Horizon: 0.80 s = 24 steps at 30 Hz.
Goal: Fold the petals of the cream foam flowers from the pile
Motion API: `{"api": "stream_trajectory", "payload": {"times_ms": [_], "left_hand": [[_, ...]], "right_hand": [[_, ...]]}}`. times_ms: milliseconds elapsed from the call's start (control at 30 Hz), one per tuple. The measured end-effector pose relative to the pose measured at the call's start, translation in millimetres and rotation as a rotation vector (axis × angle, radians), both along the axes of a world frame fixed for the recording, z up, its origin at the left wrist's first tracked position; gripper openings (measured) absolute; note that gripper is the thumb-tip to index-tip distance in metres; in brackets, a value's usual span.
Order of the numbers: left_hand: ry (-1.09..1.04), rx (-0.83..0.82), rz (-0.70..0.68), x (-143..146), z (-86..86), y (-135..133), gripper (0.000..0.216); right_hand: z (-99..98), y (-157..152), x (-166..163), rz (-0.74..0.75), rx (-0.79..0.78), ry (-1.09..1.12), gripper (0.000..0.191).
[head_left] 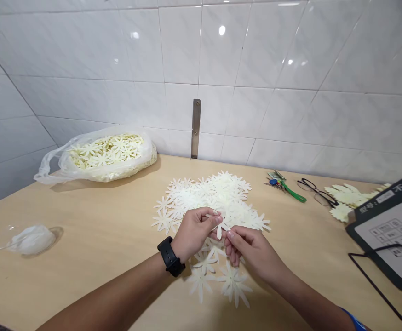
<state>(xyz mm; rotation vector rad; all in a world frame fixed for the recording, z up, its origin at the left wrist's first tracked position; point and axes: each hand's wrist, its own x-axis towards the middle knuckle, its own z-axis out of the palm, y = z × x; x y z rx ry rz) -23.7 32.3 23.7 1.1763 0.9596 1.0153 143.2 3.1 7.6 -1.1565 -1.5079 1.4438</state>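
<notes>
Between my two hands is a pale cream flower cutout (219, 232) with narrow petals, partly covered by my fingers. My left hand (197, 230), with a black watch at the wrist, pinches it between thumb and fingers. From the other side, my right hand (247, 248) has its thumb and forefinger closed at a petal, the other fingers curled. Just beyond lies a heaped pile of similar flower cutouts (211, 195). Several loose flower cutouts (233, 281) lie on the table below my hands.
A clear plastic bag (114, 172) full of cutouts stands at the back left. Crumpled white plastic (31, 240) lies at left. Keys with a green strap (292, 191), glasses (314, 191), more cutouts (349, 195) and a dark printed box (390, 230) are at right. Tiled wall behind.
</notes>
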Motion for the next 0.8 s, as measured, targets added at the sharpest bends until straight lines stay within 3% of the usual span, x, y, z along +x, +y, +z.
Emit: {"api": "stream_trajectory", "payload": {"times_ms": [267, 500, 700, 800], "left_hand": [[0.043, 0.019, -0.162, 5, -0.1, -9, 0.039], [0.131, 0.091, -0.190, 7, -5.7, -15, 0.033], [0.273, 0.254, -0.090, 12, -13.3, -18, 0.010], [0.393, 0.348, 0.054, 11, -13.5, -18, 0.022]], "right_hand": [[-1.7, -8, 2, 0.009, 0.031, 0.062, 0.032], [-5.5, -16, 0, 0.010, -0.108, 0.084, 0.035], [-8.1, -21, 3, -0.044, -0.173, 0.141, 0.033], [-8.4, -23, 4, -0.092, -0.133, 0.113, 0.029]]}}
